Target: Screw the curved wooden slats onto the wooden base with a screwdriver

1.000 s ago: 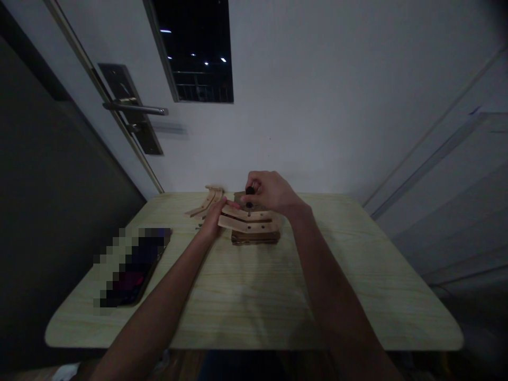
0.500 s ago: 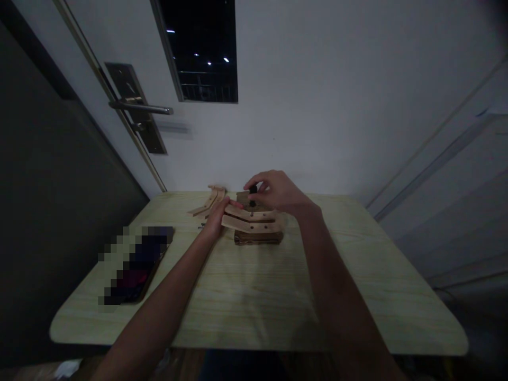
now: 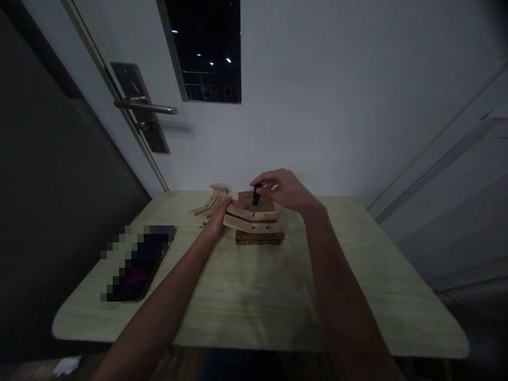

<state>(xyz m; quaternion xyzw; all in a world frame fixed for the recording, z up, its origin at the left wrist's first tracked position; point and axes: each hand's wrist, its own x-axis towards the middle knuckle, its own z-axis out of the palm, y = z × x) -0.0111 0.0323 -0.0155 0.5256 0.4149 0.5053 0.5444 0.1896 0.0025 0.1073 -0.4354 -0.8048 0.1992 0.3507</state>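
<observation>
My right hand point(image 3: 283, 188) pinches a short black screwdriver-like tool point(image 3: 256, 196) between thumb and fingers. The tool stands nearly upright, just behind a bent wooden piece with holes point(image 3: 252, 225); what its tip touches is too small to make out. That piece has two parallel pale slats and rests on a stacked brown block point(image 3: 260, 238). At the piece's left end, my left hand point(image 3: 219, 216) is closed around it, its fingers partly hidden. Behind my left hand lies another pale bent wooden piece point(image 3: 214, 198).
A phone point(image 3: 145, 264), partly pixelated, lies on the left of the pale wood-grain table point(image 3: 246, 296). Small dark metal bits point(image 3: 203, 225) are beside my left wrist. A white door point(image 3: 317, 106) with a lever handle point(image 3: 146, 107) rises behind the table.
The black tool now leans slightly, its top to the right, and my right hand has turned a little with it. My left hand keeps its place on the wooden piece. The view shifts slightly.
</observation>
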